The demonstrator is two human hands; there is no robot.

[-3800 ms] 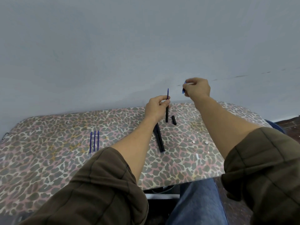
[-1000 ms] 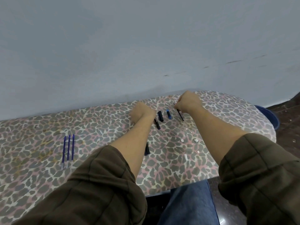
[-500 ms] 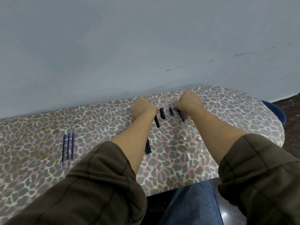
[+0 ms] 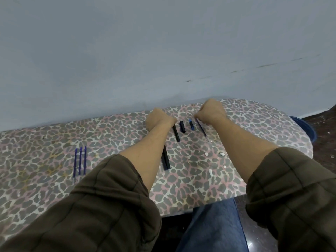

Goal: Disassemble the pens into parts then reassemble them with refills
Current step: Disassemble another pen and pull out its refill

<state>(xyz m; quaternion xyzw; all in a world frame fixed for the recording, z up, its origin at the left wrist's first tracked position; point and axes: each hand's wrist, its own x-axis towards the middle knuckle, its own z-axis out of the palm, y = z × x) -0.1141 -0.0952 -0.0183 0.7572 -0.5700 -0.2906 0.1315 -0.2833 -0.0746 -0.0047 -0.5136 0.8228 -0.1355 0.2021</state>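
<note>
Taking a pen apart
Our right hand (image 4: pixel 211 111) lays the refill (image 4: pixel 201 127) down, grip hidden; left hand (image 4: pixel 159 120) fist closed, contents unseen; next pen (image 4: pixel 165 159) waits.

My left forearm (image 4: pixel 145 157) covers the far ends of the 2 black pens (image 4: pixel 166 160). Fingertips of my right hand (image 4: pixel 211 112) curl out of sight at the blue refill (image 4: pixel 201 129); grip unclear.

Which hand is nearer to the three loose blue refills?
Left. The left hand lies right of the three blue refills, beyond them; the right hand is farther right still.
</note>
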